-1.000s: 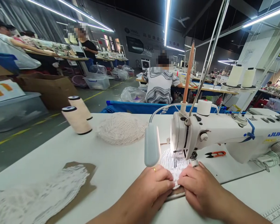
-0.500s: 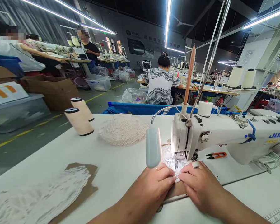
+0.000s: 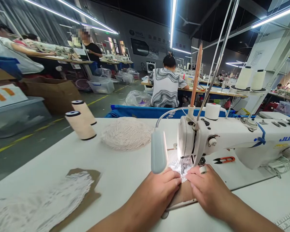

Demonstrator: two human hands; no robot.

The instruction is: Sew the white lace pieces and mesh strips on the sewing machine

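White lace [image 3: 184,177] lies under the needle area of a white sewing machine [image 3: 222,132], lit by its lamp [image 3: 159,151]. My left hand [image 3: 160,188] pinches the lace's left edge, fingertips just in front of the presser foot. From the right, my right hand [image 3: 207,188] holds the other edge between closed fingers. A small gap with lace showing separates the two hands. Brown material [image 3: 185,192] shows beneath and between them. The exact grip of the lower fingers is hidden.
Two thread cones [image 3: 81,125] stand at the table's far left, beside a lace pile [image 3: 127,133]. More lace [image 3: 45,201] lies on brown paper at front left. Orange snips [image 3: 224,159] rest behind my right hand. A person [image 3: 166,83] sits ahead; others work at left.
The lace has moved forward under the presser foot, so less shows between my hands and more brown material is visible. Both hands have shifted slightly forward. A person at far left has leaned away.
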